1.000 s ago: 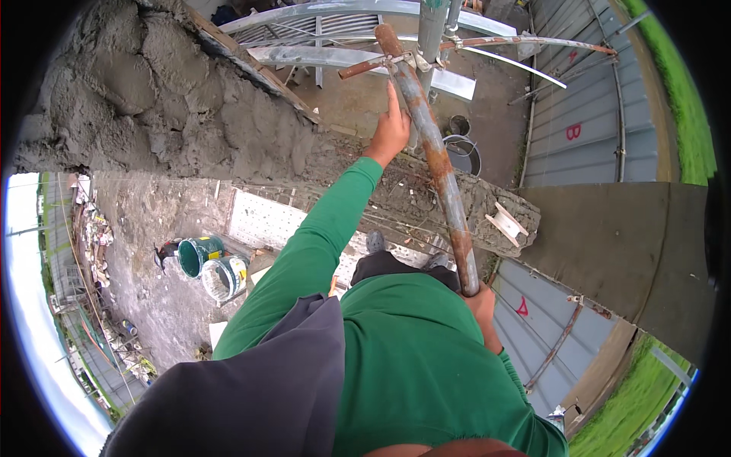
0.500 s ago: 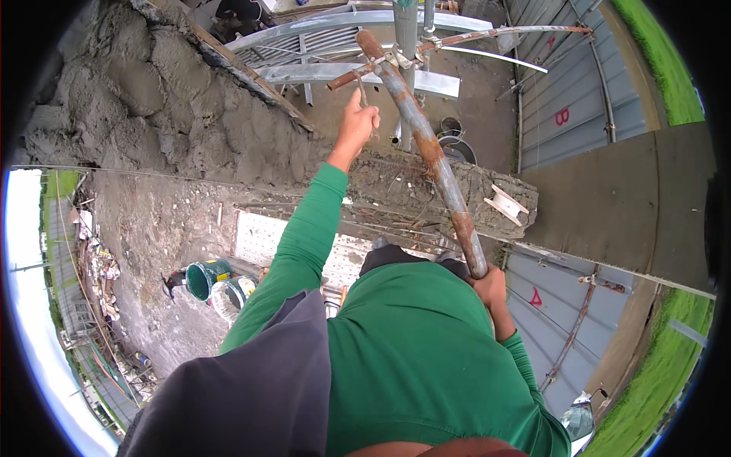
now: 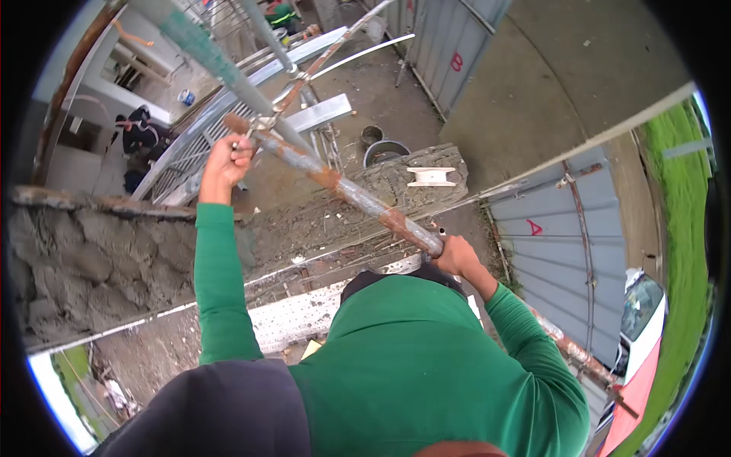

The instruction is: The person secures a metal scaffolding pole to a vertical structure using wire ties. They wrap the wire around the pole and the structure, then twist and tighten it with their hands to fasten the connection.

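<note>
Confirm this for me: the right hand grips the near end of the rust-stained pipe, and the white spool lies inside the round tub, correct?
Not quite: the white spool isn't inside the round tub; the head view shows it lying on the rough ledge. The right hand does grip the near end of the rust-stained pipe.

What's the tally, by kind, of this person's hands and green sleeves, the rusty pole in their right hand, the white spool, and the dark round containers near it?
Hands: 2
Green sleeves: 2
Rusty pole: 1
White spool: 1
Dark round containers: 2
Total: 8
</note>
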### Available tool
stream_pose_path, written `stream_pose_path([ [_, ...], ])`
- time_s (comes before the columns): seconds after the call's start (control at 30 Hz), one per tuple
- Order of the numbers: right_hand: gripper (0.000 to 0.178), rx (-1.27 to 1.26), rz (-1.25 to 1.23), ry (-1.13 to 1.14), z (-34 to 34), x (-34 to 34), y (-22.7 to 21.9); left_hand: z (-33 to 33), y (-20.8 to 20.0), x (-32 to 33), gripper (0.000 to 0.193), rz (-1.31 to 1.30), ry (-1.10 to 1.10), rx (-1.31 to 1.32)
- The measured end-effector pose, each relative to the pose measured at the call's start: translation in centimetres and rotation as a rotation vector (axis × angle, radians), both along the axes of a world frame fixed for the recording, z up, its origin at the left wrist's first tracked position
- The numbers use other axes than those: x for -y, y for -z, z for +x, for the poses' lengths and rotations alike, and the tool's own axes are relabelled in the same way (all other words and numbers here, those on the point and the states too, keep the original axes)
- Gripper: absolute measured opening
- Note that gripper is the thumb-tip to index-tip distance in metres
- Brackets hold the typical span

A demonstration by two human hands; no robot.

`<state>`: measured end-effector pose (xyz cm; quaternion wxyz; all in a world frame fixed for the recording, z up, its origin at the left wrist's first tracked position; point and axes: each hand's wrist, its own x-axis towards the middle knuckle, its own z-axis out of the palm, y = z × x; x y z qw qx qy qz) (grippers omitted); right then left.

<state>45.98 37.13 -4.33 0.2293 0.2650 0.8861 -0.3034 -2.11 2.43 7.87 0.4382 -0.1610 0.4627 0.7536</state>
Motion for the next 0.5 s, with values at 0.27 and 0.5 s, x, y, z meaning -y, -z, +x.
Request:
stream_pose_path([
  [0.27,0.032,-0.013,-0.077,0.001,1.2,-0.3,0.0,3.6,7.8,2.7,0.013,-0.391,-0.011,-0.45],
  [0.5,0.033,-0.059,-0.084,0.042,2.0,0.4,0.6,4.7,8.5,1.1,0.006,-0.296,-0.084,-0.503],
])
